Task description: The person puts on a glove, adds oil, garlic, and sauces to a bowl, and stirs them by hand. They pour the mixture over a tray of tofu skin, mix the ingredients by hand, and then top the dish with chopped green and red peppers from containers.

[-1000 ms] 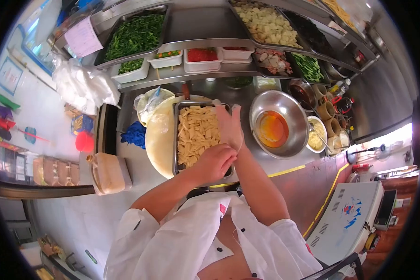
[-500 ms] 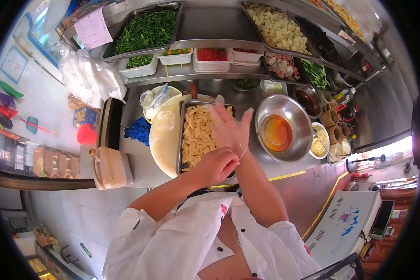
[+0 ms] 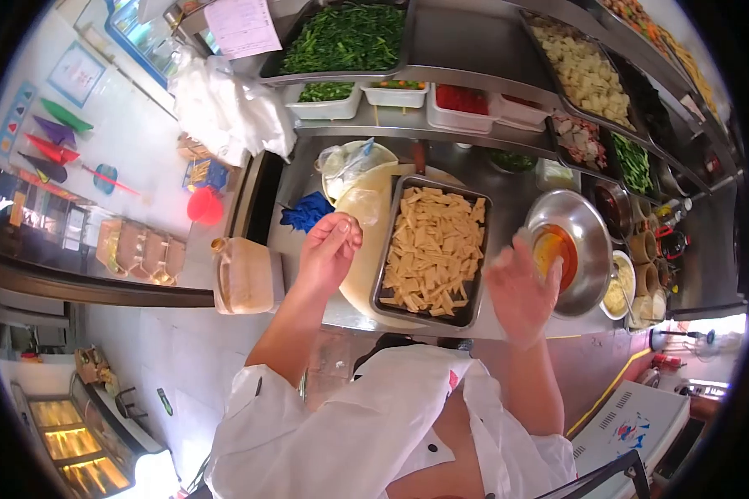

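In the head view my left hand (image 3: 330,252) is raised left of a dark metal tray, thumb and fingers pressed together, with nothing visible in them. The tray (image 3: 378,303) holds pale tan strips (image 3: 435,249) and overlaps a round cutting board (image 3: 354,287). My right hand (image 3: 520,295) is slightly blurred, its fingers apart, between the tray and a steel bowl; whether the clear glove still covers it is hard to see. It overlaps the near left rim of the steel bowl (image 3: 592,229), which has reddish-orange sauce (image 3: 567,254) in it. Neither hand holds anything I can see.
A pale jug (image 3: 248,276) stands at the counter's left, below a blue cloth (image 3: 307,211) and a bowl with plastic bags (image 3: 349,166). Shelves at the back carry chopped greens (image 3: 341,41) and cubed food (image 3: 587,75). A white bowl (image 3: 620,287) sits right of the steel one.
My left hand has let go of the right wrist, where the clear glove's cuff was, and moved left. My right hand has moved off the tray, right toward the steel bowl. The view has turned left.
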